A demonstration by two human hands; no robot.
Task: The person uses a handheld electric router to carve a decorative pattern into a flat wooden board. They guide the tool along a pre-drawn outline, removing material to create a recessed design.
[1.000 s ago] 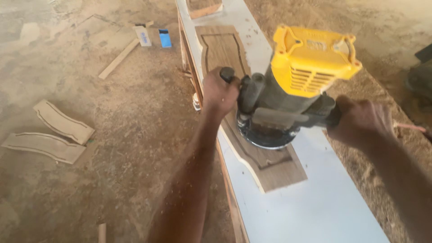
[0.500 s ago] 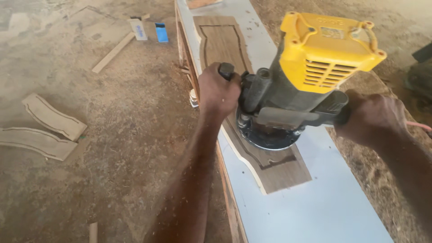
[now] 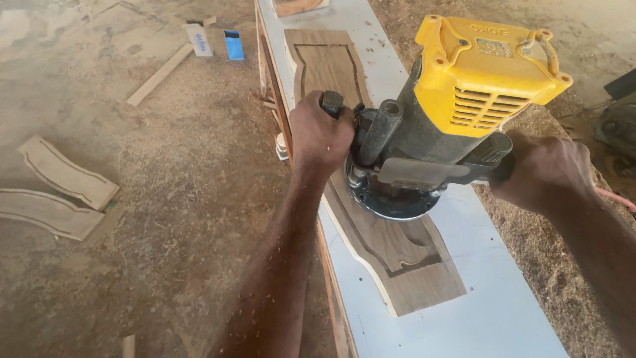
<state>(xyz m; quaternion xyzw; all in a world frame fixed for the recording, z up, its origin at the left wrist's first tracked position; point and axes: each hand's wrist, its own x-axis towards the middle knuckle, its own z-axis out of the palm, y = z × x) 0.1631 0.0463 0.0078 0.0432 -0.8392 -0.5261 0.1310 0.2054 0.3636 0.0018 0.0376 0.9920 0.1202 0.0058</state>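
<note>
A router with a yellow top and black body stands on a long curved wooden panel that lies on a white workbench. My left hand grips the router's left handle. My right hand grips its right handle. The round base of the router presses on the panel's middle. A dark groove follows the panel's outline, visible both beyond the router and nearer to me.
Sawdust covers the floor on the left. Two curved wooden pieces lie there, with a wooden strip and two small boxes, white and blue, farther off. A dark object sits at the right edge.
The router has slid a little away from me along the panel, with both hands still on its handles. The view has shifted slightly.
</note>
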